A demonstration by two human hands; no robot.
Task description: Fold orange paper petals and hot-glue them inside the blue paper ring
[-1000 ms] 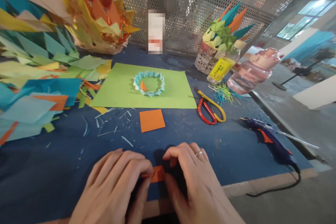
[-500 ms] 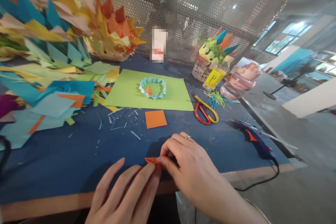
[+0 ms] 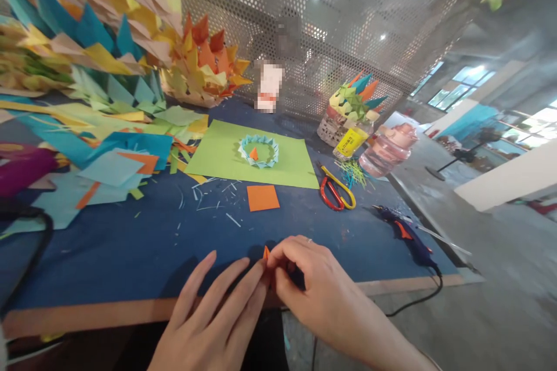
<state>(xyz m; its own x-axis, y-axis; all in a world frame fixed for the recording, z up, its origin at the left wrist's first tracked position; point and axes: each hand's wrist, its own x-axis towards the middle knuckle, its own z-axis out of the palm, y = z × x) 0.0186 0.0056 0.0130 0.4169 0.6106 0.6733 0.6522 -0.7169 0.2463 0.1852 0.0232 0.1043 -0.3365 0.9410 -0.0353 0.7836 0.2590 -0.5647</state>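
Between my fingertips, near the table's front edge, a small folded piece of orange paper (image 3: 266,253) points upward, mostly hidden by my hands. My right hand (image 3: 307,272) pinches it with thumb and forefinger. The fingers of my left hand (image 3: 224,301) are stretched out, and their tips press against the paper's left side. Farther back lies a flat orange paper square (image 3: 263,198). Behind that, a ring of folded light-blue paper (image 3: 274,148) rests on a green sheet (image 3: 213,153), with a small orange folded point (image 3: 254,154) inside the ring.
Scissors (image 3: 337,188) and a glue gun (image 3: 407,235) with a trailing cord lie to the right. Bottles (image 3: 387,148) stand at the back right. Loose coloured paper (image 3: 111,171) and folded-paper pieces (image 3: 204,64) fill the left. Thin paper scraps (image 3: 217,194) litter the middle.
The orange folded paper has turned from lying sideways to pointing upward between my fingers. Both hands stay together on it. The view has shifted slightly.
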